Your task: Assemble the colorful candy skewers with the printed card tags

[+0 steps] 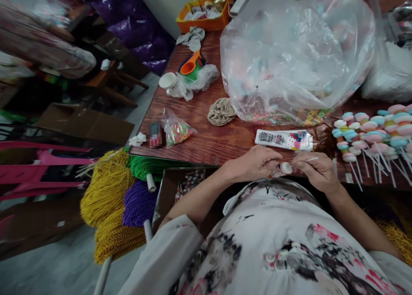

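Observation:
My left hand (257, 162) is closed around a small piece with a white round end, a candy skewer (286, 168) by its look, just over my lap at the table edge. My fingers hide most of it. Close beside it, my right hand (317, 168) pinches a thin white stick (311, 159). Behind both hands lies a white printed packet (283, 139) with red and blue shapes. To the right, a pile of finished pastel candy skewers (373, 132) rests on the table with white sticks pointing towards me.
A large clear bag (289, 54) of pastel pieces fills the table's back. Left of it are a brown cloth coil (222, 111), a bag of colourful candies (178, 129), a paper cup (169, 81) and an orange basket (206, 22). Yellow cord bundles (107, 192) hang by the left edge.

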Demonstrator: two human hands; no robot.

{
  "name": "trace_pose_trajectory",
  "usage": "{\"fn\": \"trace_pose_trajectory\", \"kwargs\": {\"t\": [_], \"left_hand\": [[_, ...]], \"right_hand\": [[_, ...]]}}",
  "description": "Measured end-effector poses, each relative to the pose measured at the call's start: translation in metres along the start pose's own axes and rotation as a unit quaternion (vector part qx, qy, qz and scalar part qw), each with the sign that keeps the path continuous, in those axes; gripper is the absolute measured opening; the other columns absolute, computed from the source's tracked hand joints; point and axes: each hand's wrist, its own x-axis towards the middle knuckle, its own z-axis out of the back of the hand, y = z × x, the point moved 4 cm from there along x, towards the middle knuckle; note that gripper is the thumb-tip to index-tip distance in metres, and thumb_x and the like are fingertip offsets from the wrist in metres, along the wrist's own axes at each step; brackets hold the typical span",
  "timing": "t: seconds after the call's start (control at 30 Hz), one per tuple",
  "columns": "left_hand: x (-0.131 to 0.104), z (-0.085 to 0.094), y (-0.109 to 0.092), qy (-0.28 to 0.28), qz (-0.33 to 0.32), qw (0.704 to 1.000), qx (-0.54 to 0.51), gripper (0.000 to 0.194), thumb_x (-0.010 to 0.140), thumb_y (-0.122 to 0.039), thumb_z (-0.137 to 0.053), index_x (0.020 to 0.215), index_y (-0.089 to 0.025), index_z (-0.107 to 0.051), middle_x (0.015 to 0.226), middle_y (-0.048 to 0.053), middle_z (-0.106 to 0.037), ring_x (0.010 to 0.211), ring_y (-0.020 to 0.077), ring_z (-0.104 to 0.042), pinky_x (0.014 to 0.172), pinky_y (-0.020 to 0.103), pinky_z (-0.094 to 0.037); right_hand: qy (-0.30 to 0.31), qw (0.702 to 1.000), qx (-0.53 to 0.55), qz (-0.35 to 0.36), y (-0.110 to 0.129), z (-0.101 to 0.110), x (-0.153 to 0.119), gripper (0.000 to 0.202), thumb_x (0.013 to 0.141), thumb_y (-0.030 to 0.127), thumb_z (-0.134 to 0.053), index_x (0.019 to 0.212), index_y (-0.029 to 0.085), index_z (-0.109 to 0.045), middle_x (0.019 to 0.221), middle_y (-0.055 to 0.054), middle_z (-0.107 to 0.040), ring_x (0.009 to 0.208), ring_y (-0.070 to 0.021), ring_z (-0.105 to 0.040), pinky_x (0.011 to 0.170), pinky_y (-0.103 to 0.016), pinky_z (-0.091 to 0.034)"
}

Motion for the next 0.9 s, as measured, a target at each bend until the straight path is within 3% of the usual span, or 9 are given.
{"fn": "trace_pose_trajectory", "kwargs": {"t": [0.23,0.33,0.43,0.57,0.7,0.73,0.8,0.87,0.9], "left_hand": [[0.004,-0.005,-0.016,0.081,-0.078,0.968,0.224,0.022,0.091,-0.021,-0.044,0.087,-0.011,-0.064,0.083,0.009,-0.065,0.075,0.0170,-0.059,0.069,0.027,-0.044],[0.004,-0.012,-0.018,0.076,-0.120,0.945,0.296,0.022,0.091,-0.024,-0.044,0.085,-0.012,-0.061,0.083,0.010,-0.064,0.074,0.0180,-0.058,0.069,0.030,-0.045],[0.003,-0.017,-0.017,0.029,-0.167,0.937,0.305,0.025,0.093,-0.024,-0.040,0.083,-0.012,-0.059,0.078,0.009,-0.062,0.071,0.0171,-0.056,0.068,0.030,-0.045],[-0.003,-0.009,-0.017,-0.092,-0.195,0.955,0.205,0.022,0.092,-0.019,-0.038,0.085,-0.013,-0.059,0.075,0.007,-0.062,0.071,0.0144,-0.056,0.068,0.026,-0.046],[-0.008,0.010,-0.009,-0.164,-0.104,0.981,0.019,0.019,0.093,-0.023,-0.046,0.095,-0.014,-0.062,0.084,0.007,-0.066,0.079,0.0125,-0.060,0.074,0.025,-0.047],[-0.007,0.011,-0.005,-0.152,-0.068,0.986,-0.031,0.019,0.091,-0.028,-0.053,0.101,-0.014,-0.063,0.090,0.007,-0.067,0.084,0.0135,-0.061,0.077,0.026,-0.047],[-0.004,0.004,0.003,-0.083,-0.001,0.987,-0.141,0.044,0.077,-0.037,-0.073,0.114,-0.017,-0.061,0.104,0.008,-0.067,0.095,0.0173,-0.061,0.081,0.029,-0.048],[0.000,-0.014,0.007,0.020,0.054,0.961,-0.271,0.065,0.061,-0.043,-0.084,0.115,-0.017,-0.061,0.103,0.007,-0.067,0.094,0.0187,-0.061,0.080,0.030,-0.049],[0.002,-0.025,0.007,0.075,0.081,0.936,-0.335,0.062,0.059,-0.044,-0.084,0.109,-0.015,-0.063,0.095,0.005,-0.067,0.087,0.0172,-0.062,0.077,0.029,-0.050]], "right_hand": [[0.019,0.999,-0.028,0.011,-0.001,0.003,-0.002,0.012,0.088,0.018,-0.058,0.081,0.022,-0.066,0.070,0.000,-0.066,0.063,-0.0130,-0.061,0.062,-0.027,-0.048],[0.010,0.999,-0.036,0.013,-0.002,0.005,-0.001,0.012,0.088,0.020,-0.058,0.080,0.022,-0.066,0.070,0.001,-0.067,0.063,-0.0128,-0.062,0.063,-0.026,-0.049],[-0.012,0.998,-0.056,-0.003,-0.001,0.005,0.002,0.017,0.090,0.024,-0.057,0.075,0.021,-0.065,0.066,0.001,-0.065,0.060,-0.0122,-0.060,0.060,-0.025,-0.047],[0.004,0.995,-0.089,-0.042,0.000,-0.002,0.008,0.022,0.088,0.026,-0.060,0.068,0.020,-0.063,0.058,0.003,-0.059,0.051,-0.0092,-0.051,0.052,-0.023,-0.040],[-0.044,0.992,0.001,-0.118,-0.007,-0.002,0.006,0.028,0.088,0.033,-0.061,0.065,0.019,-0.062,0.054,0.003,-0.056,0.046,-0.0082,-0.047,0.046,-0.022,-0.037],[-0.073,0.986,0.039,-0.146,-0.011,0.000,0.004,0.027,0.089,0.036,-0.060,0.068,0.019,-0.064,0.055,0.003,-0.057,0.046,-0.0085,-0.047,0.044,-0.022,-0.037],[-0.112,0.970,0.112,-0.187,-0.015,0.005,0.002,0.026,0.088,0.040,-0.060,0.074,0.019,-0.068,0.055,0.002,-0.058,0.044,-0.0088,-0.046,0.040,-0.022,-0.034],[-0.116,0.960,0.173,-0.189,-0.015,0.008,0.003,0.028,0.086,0.044,-0.063,0.075,0.019,-0.069,0.053,0.001,-0.057,0.042,-0.0092,-0.045,0.038,-0.023,-0.032],[-0.110,0.958,0.192,-0.182,-0.014,0.008,0.005,0.029,0.084,0.046,-0.065,0.074,0.019,-0.069,0.052,0.001,-0.057,0.042,-0.0096,-0.045,0.038,-0.023,-0.032]]}}
